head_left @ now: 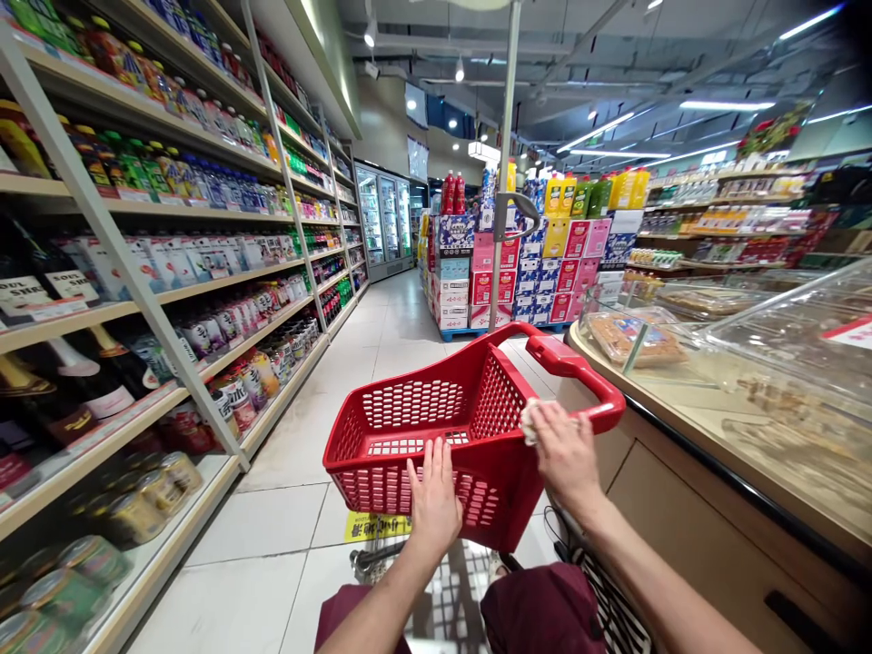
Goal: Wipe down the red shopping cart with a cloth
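Note:
A red plastic shopping cart (524,454) with a lattice basket stands side-on in front of me. My left hand (436,501) rests on the near wall of the basket, fingers stretched out flat with the tips at its rim. On the right, my right hand (567,450) presses a crumpled off-white cloth (530,425) against the basket's rim, close to the handle end. The fingers bend over the cloth and partly cover it. The red handle (603,391) curves just beyond that hand. No goods show inside the basket.
Tall drink shelves (272,209) run along the left. Boxes and bottles are stacked on a blue pallet (450,333) ahead, behind a metal pole (508,118). A glass-topped food counter (722,427) borders the right. A yellow floor sign (364,527) lies beneath the cart.

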Available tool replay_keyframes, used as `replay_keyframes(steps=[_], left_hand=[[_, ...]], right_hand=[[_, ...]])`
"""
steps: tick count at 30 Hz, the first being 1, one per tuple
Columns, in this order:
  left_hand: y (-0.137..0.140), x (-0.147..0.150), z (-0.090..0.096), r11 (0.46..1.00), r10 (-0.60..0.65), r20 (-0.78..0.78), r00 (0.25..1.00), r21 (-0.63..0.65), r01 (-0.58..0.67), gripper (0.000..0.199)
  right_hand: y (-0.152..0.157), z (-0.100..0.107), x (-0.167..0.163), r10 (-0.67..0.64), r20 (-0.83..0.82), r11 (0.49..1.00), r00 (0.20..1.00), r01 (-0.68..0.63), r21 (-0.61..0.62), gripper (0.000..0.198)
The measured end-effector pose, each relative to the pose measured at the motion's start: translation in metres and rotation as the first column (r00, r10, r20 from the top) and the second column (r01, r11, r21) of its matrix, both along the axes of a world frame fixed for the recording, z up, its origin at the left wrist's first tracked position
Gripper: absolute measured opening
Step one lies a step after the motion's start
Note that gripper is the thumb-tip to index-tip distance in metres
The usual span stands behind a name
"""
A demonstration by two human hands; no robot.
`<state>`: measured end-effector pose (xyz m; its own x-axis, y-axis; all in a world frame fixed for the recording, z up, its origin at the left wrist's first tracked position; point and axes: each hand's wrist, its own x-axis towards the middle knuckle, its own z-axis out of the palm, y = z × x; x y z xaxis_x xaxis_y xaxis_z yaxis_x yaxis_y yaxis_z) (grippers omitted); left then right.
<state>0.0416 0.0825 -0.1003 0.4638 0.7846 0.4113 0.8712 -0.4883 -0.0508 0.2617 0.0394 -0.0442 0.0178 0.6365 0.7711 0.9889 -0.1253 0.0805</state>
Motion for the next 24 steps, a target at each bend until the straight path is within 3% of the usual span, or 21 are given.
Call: replay_keyframes(steps=[3,9,15,20,24], left_hand=[[0.0,-0.001,0.002,1.0,-0.018,-0.002,1.0,-0.01,0.018,0.074],[-0.002,-0.002,0.001,0.999,-0.033,0.023,0.999,-0.032,0.034,0.073],[-0.002,0.003,0.016,0.999,-0.052,0.184,0.982,0.009,0.051,0.062],[-0.001,0.051,0.035,0.973,-0.196,0.308,0.931,-0.055,0.222,0.053],[0.012,0.088,0.041,0.966,-0.187,0.377,0.907,-0.096,0.239,0.041]], right_hand=[[0.001,-0.001,-0.011,0.127,0.039,0.988,0.991,-0.123,-0.091,0.039],[0.004,0.001,0.004,-0.041,-0.029,0.999,0.999,0.042,0.027,0.041],[0.026,-0.006,-0.068,0.164,-0.122,0.96,0.979,-0.187,-0.21,0.038],[0.018,-0.002,-0.061,0.256,-0.311,0.935,0.915,-0.316,-0.159,0.046],[0.01,0.001,-0.037,0.197,-0.316,0.966,0.928,-0.24,-0.101,0.051]])
